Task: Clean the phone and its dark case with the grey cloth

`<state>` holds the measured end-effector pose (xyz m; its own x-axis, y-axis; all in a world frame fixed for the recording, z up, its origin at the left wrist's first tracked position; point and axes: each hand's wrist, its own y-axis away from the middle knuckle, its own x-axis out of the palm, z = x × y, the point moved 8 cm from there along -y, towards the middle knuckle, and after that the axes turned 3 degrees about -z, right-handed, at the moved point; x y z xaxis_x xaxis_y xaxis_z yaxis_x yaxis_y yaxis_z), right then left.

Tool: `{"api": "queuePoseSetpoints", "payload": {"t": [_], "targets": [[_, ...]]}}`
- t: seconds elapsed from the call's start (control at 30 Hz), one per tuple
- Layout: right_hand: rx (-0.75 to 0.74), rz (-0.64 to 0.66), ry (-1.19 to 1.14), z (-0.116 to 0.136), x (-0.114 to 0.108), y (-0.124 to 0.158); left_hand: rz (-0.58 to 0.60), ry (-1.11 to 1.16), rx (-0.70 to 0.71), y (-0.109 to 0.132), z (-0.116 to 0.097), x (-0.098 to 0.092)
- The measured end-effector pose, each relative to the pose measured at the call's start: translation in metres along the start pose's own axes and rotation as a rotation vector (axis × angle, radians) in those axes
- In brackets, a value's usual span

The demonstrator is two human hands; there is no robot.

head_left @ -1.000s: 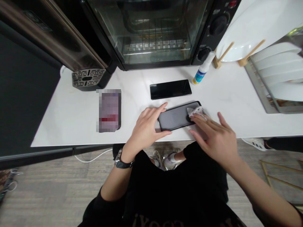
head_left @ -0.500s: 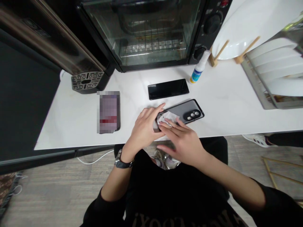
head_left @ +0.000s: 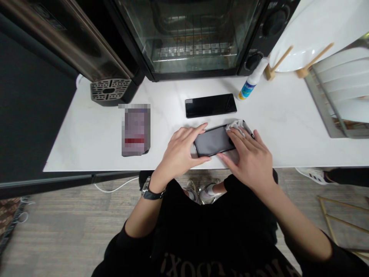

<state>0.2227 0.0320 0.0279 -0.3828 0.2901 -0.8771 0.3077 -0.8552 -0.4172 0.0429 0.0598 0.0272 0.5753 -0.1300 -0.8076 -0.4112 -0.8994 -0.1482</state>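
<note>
A phone case (head_left: 215, 141), dark-rimmed with a greyish see-through back, lies on the white counter in front of me. My left hand (head_left: 181, 150) grips its left end, thumb on the near edge and fingers on the far edge. Over the camera end, my right hand (head_left: 249, 157) presses a crumpled white tissue (head_left: 236, 125) under its fingertips; the thumb rests by the near edge. The camera cutouts are mostly hidden by this hand. Just beyond the case lies a black phone (head_left: 211, 105), screen up. A white spray bottle (head_left: 250, 84) with a blue label stands right of the phone.
A toaster oven (head_left: 196, 73) stands at the back, with a drip-tray appliance (head_left: 111, 91) to its left. A pixelated flat item (head_left: 135, 130) lies on the left. White plates (head_left: 343, 77) fill a rack on the right. Another person's shoe (head_left: 313, 175) shows below the counter.
My right hand has slid the tissue along the case from its left end to the camera end. My left hand still holds the left end. The view has shifted slightly.
</note>
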Motion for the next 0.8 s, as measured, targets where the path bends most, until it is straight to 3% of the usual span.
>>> {"api": "queuePoseSetpoints", "payload": {"t": [0.13, 0.23, 0.37, 0.5, 0.57, 0.67, 0.8], "targets": [[-0.126, 0.057, -0.147, 0.042, 0.014, -0.009, -0.002, 0.009, -0.009, 0.000, 0.001, -0.001], [-0.250, 0.131, -0.261, 0.063, 0.013, 0.001, 0.010, 0.003, -0.019, 0.001, 0.001, -0.001], [-0.251, 0.184, -0.201, 0.040, -0.005, 0.021, 0.037, -0.006, -0.019, 0.001, -0.002, 0.000], [-0.065, 0.085, 0.012, -0.014, -0.025, 0.031, 0.031, -0.012, -0.020, 0.000, -0.002, 0.001], [-0.023, 0.040, 0.061, -0.026, -0.027, 0.033, 0.025, -0.018, -0.014, 0.001, -0.003, 0.001], [0.005, 0.010, 0.055, -0.022, -0.018, 0.025, 0.025, -0.024, -0.014, 0.001, -0.003, 0.001], [0.025, -0.008, -0.029, 0.003, -0.002, 0.001, 0.030, -0.010, -0.008, 0.000, -0.002, 0.001]]}}
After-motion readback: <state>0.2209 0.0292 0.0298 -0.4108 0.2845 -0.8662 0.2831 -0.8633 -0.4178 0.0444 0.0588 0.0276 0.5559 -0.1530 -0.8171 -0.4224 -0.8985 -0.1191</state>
